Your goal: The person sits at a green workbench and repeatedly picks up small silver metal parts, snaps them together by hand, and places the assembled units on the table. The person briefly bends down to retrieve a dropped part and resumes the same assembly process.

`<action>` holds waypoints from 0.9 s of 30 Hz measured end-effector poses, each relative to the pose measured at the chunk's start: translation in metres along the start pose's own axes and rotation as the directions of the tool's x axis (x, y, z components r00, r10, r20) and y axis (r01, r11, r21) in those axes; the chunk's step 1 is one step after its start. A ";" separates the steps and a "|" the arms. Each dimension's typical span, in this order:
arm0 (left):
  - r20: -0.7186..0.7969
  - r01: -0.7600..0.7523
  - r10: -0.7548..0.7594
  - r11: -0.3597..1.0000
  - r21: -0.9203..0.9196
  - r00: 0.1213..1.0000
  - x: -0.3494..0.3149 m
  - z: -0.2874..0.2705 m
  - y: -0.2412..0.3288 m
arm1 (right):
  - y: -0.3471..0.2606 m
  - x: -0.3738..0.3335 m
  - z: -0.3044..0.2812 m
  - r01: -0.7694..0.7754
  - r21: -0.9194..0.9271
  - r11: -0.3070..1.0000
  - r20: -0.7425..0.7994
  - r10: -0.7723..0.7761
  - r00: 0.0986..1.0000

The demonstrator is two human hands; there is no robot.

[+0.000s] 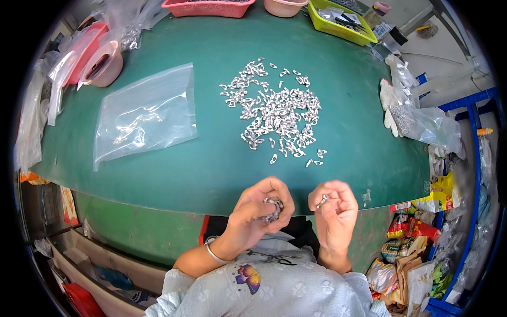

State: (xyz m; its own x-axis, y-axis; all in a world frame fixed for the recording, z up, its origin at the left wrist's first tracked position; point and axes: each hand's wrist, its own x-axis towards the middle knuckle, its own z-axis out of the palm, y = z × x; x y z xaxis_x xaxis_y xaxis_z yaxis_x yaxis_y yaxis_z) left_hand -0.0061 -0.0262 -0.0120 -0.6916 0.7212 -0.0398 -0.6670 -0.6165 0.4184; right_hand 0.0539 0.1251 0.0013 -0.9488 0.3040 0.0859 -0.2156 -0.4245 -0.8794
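My left hand (262, 206) is curled around a cluster of small silver metal parts (272, 210) at the table's front edge. To its right, my right hand (336, 207) pinches one small silver metal part (322, 201) between thumb and fingers. Beyond both hands a loose pile of similar silver metal parts (285, 113) is spread on the green table (211, 174); several have a looped end with a hole. Left of the pile, a clear plastic bag (148, 113) lies flat. The fingers partly hide what the left hand holds.
Along the far edge stand a pink tray (208, 8), a pink bowl (285, 7) and a yellow-green basket (343, 26). A pink basin (103, 66) is at the far left. White gloves (390, 108) and a filled plastic bag (428, 124) lie at the right edge, near a blue rack (472, 111).
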 end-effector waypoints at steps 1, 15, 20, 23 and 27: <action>-0.043 0.027 -0.026 1.000 0.010 0.999 0.002 0.002 -0.001 | 0.002 -0.001 -0.004 -0.015 0.058 0.998 0.018 0.014 1.000; -0.311 0.018 0.196 0.819 0.573 0.930 -0.001 0.022 -0.017 | 0.018 -0.008 0.001 0.027 -0.041 0.999 -0.041 -0.029 0.999; -0.226 -0.045 0.254 0.751 0.659 0.940 -0.001 0.021 -0.015 | 0.016 -0.005 -0.002 0.156 -0.298 0.942 -0.009 -0.166 0.986; -0.222 -0.049 0.251 0.759 0.649 0.942 -0.001 0.022 -0.015 | 0.013 -0.004 0.000 0.212 -0.400 0.892 0.003 -0.230 0.973; -0.213 -0.056 0.239 0.778 0.626 0.947 -0.001 0.019 -0.017 | 0.009 0.000 0.000 0.383 -0.598 0.704 0.126 -0.389 0.913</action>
State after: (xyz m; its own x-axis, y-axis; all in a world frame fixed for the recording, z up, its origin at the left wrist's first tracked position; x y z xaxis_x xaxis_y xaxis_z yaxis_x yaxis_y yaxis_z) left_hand 0.0113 -0.0108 -0.0015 -0.8739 0.4681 -0.1310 -0.3066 -0.3218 0.8958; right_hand 0.0515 0.1211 -0.0062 -0.8112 0.3347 0.4795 -0.3771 0.3273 -0.8664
